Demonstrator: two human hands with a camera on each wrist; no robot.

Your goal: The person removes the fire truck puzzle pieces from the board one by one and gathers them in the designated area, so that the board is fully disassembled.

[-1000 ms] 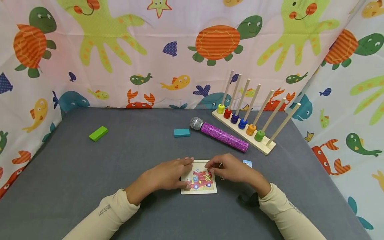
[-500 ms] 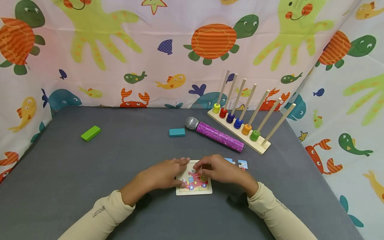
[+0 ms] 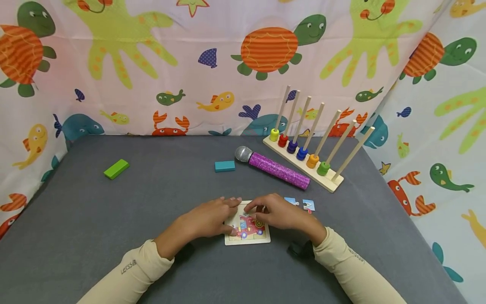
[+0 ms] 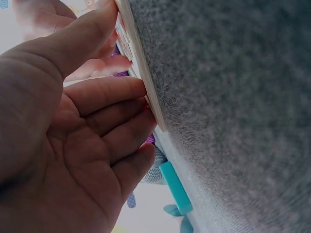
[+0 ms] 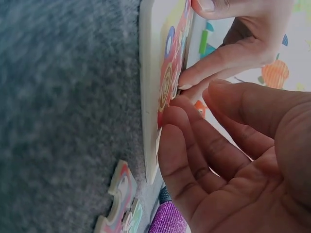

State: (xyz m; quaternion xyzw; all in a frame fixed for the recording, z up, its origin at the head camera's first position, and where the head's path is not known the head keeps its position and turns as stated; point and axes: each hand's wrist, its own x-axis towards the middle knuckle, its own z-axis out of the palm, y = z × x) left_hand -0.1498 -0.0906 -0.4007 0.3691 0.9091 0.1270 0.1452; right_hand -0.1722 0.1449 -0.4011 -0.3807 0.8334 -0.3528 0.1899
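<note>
My left fingers (image 4: 112,92) lie straight and close together at the left and far edges of the wooden puzzle board (image 3: 247,242), my thumb set apart from them, its tip on the near part of that side. My right fingers (image 5: 175,155) are loosely bent, with their tips at the board's face by the picture of a red vehicle (image 3: 249,230); the thumb stands away from them, so they are not pinching. The board lies on the table (image 3: 171,181) between my two sets of fingers. Loose puzzle pieces (image 3: 309,205) sit to the right of my right fingers. Ahead of those lies a purple microphone (image 3: 279,170); a teal block (image 3: 225,166) lies ahead of my left fingers.
</note>
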